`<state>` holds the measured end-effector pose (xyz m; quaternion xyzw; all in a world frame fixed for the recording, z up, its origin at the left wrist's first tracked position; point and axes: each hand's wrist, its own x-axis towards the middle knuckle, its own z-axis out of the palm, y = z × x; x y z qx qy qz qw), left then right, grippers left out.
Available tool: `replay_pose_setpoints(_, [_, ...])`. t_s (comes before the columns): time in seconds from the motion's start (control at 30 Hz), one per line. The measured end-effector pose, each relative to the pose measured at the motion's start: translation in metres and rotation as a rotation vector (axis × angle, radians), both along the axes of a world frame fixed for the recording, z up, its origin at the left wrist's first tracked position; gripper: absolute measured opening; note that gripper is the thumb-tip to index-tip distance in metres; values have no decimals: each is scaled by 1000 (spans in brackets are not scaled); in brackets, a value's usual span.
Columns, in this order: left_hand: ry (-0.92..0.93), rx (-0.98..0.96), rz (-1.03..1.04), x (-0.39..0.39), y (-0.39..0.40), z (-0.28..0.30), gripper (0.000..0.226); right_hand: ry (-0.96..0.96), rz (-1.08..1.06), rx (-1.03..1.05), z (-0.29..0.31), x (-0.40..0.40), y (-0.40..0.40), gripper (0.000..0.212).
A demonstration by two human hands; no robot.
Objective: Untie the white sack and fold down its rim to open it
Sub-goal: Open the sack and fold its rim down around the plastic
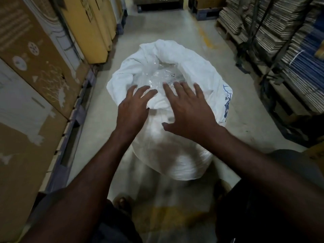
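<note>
A white woven sack (pixel 196 67) stands on the concrete floor in the aisle, its mouth wide and its rim turned outward in loose folds. Clear plastic packaging (pixel 163 74) with small print shows inside the mouth. My left hand (pixel 135 106) hovers over the near rim with fingers spread, fingertips at the fabric fold. My right hand (pixel 187 109) is beside it, fingers straight and splayed over the near rim, holding nothing. Blue print marks the sack's right side (pixel 227 102).
Tall cardboard cartons (pixel 35 67) on pallets line the left of the aisle. Stacks of flattened cardboard (pixel 280 41) on wooden pallets fill the right. A yellow carton corner (pixel 315 155) sits near my right elbow. The grey floor (pixel 164 27) runs on beyond the sack.
</note>
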<state>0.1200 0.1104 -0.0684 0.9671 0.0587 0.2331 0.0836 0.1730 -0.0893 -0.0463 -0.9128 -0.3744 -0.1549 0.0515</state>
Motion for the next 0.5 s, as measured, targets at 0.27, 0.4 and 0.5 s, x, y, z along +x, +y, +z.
replay_pose_setpoints(0.27, [-62,187,7,6,5,11,67,-47,69,131,6,34,20,60])
replay_pose_setpoints(0.4, [-18,174,-53,7,3,7,55,-167,99,123,-9,40,14,52])
replay_pose_setpoints(0.5, [-19,106,-76,8,2,9,48,-136,85,184,-14,42,13,63])
